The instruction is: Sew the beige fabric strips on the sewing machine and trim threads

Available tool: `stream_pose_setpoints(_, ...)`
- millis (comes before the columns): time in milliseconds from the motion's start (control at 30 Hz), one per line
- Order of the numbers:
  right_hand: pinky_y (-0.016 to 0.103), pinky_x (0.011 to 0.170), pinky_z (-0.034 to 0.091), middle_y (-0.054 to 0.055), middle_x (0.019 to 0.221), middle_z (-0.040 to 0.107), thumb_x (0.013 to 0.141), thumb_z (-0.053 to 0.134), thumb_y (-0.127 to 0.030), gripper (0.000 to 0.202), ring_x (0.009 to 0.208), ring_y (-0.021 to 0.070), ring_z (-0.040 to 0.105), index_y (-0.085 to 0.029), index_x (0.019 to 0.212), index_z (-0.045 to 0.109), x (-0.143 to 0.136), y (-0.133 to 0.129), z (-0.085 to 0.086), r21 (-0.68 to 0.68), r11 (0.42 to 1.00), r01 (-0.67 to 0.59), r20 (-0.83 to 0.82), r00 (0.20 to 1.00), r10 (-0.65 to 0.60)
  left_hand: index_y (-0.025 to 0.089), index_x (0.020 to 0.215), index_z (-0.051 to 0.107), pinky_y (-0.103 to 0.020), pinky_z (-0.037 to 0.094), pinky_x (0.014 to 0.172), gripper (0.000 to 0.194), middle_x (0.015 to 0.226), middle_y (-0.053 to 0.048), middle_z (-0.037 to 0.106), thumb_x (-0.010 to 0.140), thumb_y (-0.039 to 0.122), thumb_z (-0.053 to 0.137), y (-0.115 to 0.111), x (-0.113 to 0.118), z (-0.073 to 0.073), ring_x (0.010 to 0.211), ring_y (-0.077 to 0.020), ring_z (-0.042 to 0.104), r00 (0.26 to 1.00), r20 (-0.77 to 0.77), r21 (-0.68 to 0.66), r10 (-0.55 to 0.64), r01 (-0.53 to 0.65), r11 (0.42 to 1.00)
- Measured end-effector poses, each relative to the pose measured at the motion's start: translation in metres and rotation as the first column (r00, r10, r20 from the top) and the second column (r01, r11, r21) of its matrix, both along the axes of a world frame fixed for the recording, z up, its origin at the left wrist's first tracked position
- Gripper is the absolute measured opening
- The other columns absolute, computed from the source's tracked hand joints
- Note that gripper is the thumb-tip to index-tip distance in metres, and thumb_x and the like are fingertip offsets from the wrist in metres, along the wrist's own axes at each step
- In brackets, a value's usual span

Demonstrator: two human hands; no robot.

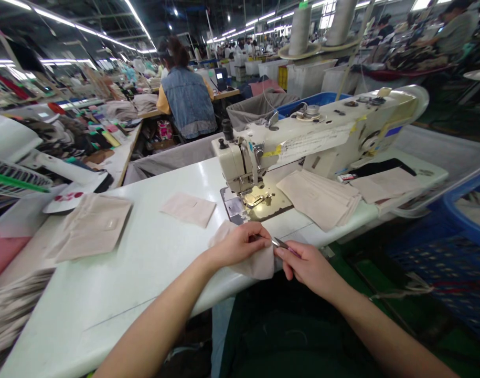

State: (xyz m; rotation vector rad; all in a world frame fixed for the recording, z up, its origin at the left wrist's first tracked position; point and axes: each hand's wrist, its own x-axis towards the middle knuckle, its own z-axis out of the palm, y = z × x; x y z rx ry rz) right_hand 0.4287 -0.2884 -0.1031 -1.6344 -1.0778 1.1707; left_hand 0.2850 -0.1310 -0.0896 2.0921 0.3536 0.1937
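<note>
My left hand [243, 242] is closed on a beige fabric piece [257, 265] at the front edge of the white sewing table [145, 283]. Small metal thread snips [279, 242] are in my right hand [305, 262], their tips pointing at the cloth beside my left fingertips. Whether the blades touch the cloth I cannot tell. Just behind my hands stands the sewing machine [240, 168], its needle area lit. Left of the needle plate lies a single beige piece [188, 208] with a small slit-like mark. To the right, a fanned stack of beige pieces [318, 197] rests by the machine.
A stack of beige pieces [96, 226] sits at the table's left side, near a white fan [19, 163]. Blue crates [432, 262] stand on the right. Thread cones [300, 31] rise behind the machine. A person in a denim vest [188, 100] sits ahead.
</note>
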Motion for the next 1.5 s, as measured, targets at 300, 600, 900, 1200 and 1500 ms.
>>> stream_pose_setpoints(300,0.024,0.040,0.018,-0.006,0.051,0.043,0.089,0.052,-0.066,0.051,0.041,0.0074,0.031,-0.022,0.063,0.046,-0.016,0.000,-0.020,0.082,0.981,0.174,-0.224,0.963,-0.152,0.016,0.089,0.068,-0.026,0.044,0.075,0.019,0.086,-0.003,0.065,0.092,0.033,0.059,0.001,0.001,0.005,0.081,-0.0156,0.059,1.000,0.005,-0.026,0.007,-0.007,1.000)
stream_pose_setpoints(600,0.025,0.043,0.023,-0.006,0.053,0.044,0.093,0.051,-0.060,0.045,0.045,0.0091,0.033,-0.023,0.068,0.047,-0.013,-0.007,-0.018,0.124,0.983,0.137,-0.179,0.977,-0.114,0.016,0.088,0.066,-0.025,0.043,0.075,0.018,0.086,-0.003,0.064,0.093,0.030,0.056,-0.003,-0.001,0.011,0.082,-0.0150,0.058,0.999,0.024,0.011,-0.022,0.022,1.000)
stream_pose_setpoints(900,0.027,0.065,0.042,0.001,0.078,0.061,0.087,0.059,-0.044,0.024,0.068,0.0159,0.053,-0.021,0.082,0.063,0.006,0.000,-0.001,0.282,0.942,0.182,0.165,0.958,-0.235,0.016,0.087,0.065,-0.025,0.044,0.073,0.013,0.084,-0.002,0.063,0.090,0.026,0.057,-0.005,0.000,0.005,0.079,-0.0149,0.057,0.999,0.022,0.135,0.027,-0.030,0.990)
stream_pose_setpoints(1200,0.028,0.062,0.042,0.000,0.072,0.062,0.088,0.058,-0.045,0.027,0.067,0.0169,0.055,-0.020,0.078,0.061,-0.003,0.013,-0.008,0.316,0.926,0.206,0.160,0.951,-0.266,0.017,0.087,0.069,-0.026,0.044,0.072,0.011,0.086,-0.003,0.067,0.087,0.026,0.061,-0.014,0.002,0.007,0.078,-0.0154,0.060,0.997,-0.010,0.159,0.070,-0.068,0.985)
stream_pose_setpoints(1500,0.027,0.062,0.046,0.000,0.074,0.067,0.081,0.064,-0.044,0.025,0.066,0.0168,0.059,-0.019,0.083,0.067,-0.002,0.006,-0.005,0.197,0.970,0.141,0.057,0.986,-0.155,0.014,0.085,0.071,-0.025,0.043,0.069,0.021,0.082,-0.003,0.068,0.082,0.034,0.068,-0.008,-0.001,0.007,0.075,-0.0149,0.058,0.971,0.029,-0.215,0.238,-0.226,0.950)
